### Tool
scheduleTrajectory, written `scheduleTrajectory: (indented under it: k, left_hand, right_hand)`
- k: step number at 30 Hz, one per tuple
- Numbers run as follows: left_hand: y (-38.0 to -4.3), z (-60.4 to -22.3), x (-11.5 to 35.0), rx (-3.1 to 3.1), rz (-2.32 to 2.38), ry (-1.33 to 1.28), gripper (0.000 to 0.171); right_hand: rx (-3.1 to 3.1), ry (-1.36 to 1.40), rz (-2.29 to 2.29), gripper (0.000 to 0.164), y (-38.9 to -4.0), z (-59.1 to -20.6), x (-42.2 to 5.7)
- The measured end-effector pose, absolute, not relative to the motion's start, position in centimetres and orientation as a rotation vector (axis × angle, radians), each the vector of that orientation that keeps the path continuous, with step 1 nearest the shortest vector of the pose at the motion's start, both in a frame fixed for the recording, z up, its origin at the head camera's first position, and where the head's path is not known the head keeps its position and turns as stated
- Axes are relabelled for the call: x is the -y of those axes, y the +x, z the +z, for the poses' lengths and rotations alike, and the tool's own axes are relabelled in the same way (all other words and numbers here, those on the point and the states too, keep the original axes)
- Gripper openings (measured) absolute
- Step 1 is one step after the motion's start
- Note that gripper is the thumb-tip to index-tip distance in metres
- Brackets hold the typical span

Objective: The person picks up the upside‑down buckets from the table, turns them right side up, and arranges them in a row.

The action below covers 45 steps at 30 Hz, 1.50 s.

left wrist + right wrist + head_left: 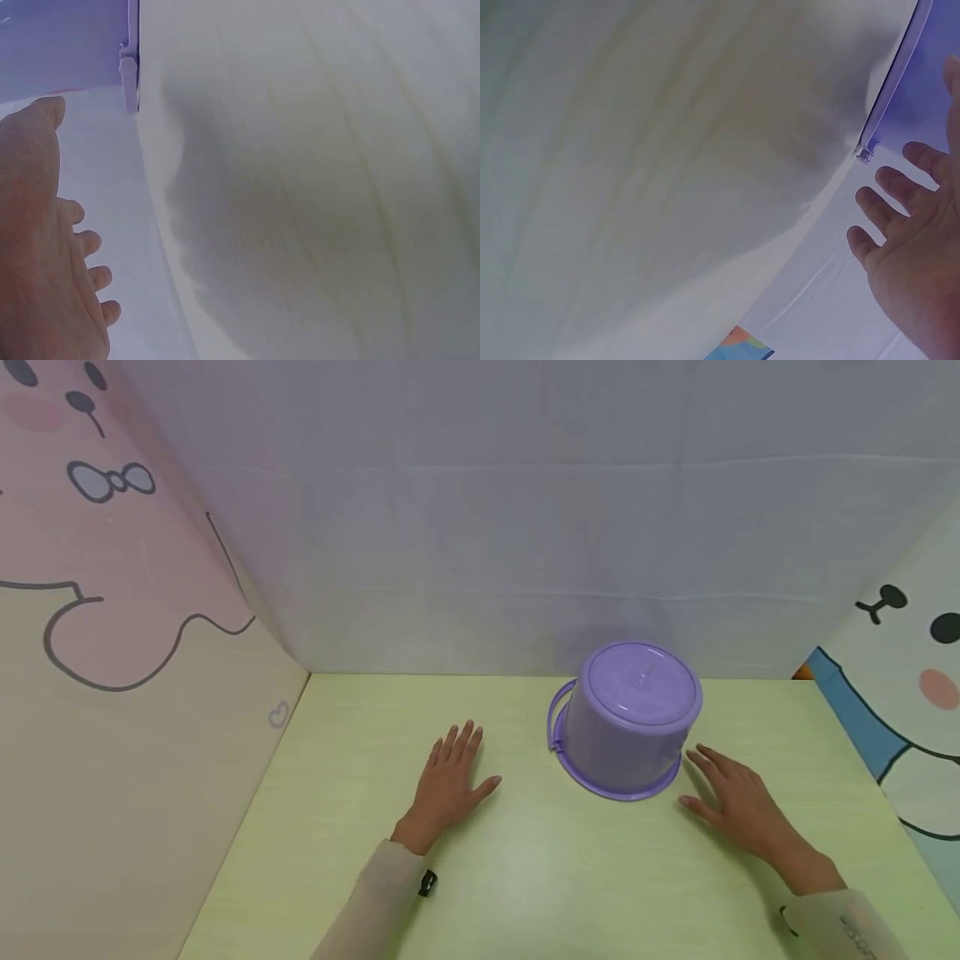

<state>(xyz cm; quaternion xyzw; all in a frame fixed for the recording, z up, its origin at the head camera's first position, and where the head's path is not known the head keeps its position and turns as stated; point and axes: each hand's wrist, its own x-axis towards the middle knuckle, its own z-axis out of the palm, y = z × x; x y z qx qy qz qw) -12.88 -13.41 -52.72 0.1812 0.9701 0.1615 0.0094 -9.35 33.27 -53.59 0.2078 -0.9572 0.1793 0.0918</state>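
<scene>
Near bucket [622,752], left hand [448,783], right hand [738,803], grip wide, base [642,683] in head view only

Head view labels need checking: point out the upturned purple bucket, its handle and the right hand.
Upturned purple bucket [626,755]: head view, side wall.
Bucket handle [551,725]: head view, curved strip.
Right hand [738,803]: head view, its back.

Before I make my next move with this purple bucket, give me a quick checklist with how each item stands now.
1. Bucket seated: ok, upside down with its rim on the table.
2. Handle located: ok, its visible part is at the bucket's left side in the head view.
3. Left hand free: ok, holding nothing, apart from the bucket.
4. Right hand gripping the bucket: not ok, it is beside it without a grip.
5. Space beneath the bucket empty: cannot tell, hidden.
</scene>
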Motion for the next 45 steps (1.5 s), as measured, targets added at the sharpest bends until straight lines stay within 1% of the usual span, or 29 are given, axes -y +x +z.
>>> scheduleTrajectory:
  k: [24, 35, 45]
  left_hand:
    - [-12.5, -52.8, 9.4, -2.981, 0.405, 0.734, 0.083]
    - [-11.9, -53.0, 7.9, -2.964, 0.341, 0.795, 0.082]
    - [-11.3, -52.6, 6.6, -2.931, 0.338, 0.840, 0.081]
  right_hand:
    - [2.748, 0.705, 0.512, 0.068, -8.9, -53.4, -32.2]
    - [2.742, 0.733, 0.502, 0.071, -8.5, -53.0, -32.0]
    - [2.751, 0.771, 0.476, 0.064, -8.4, -53.1, -31.9]
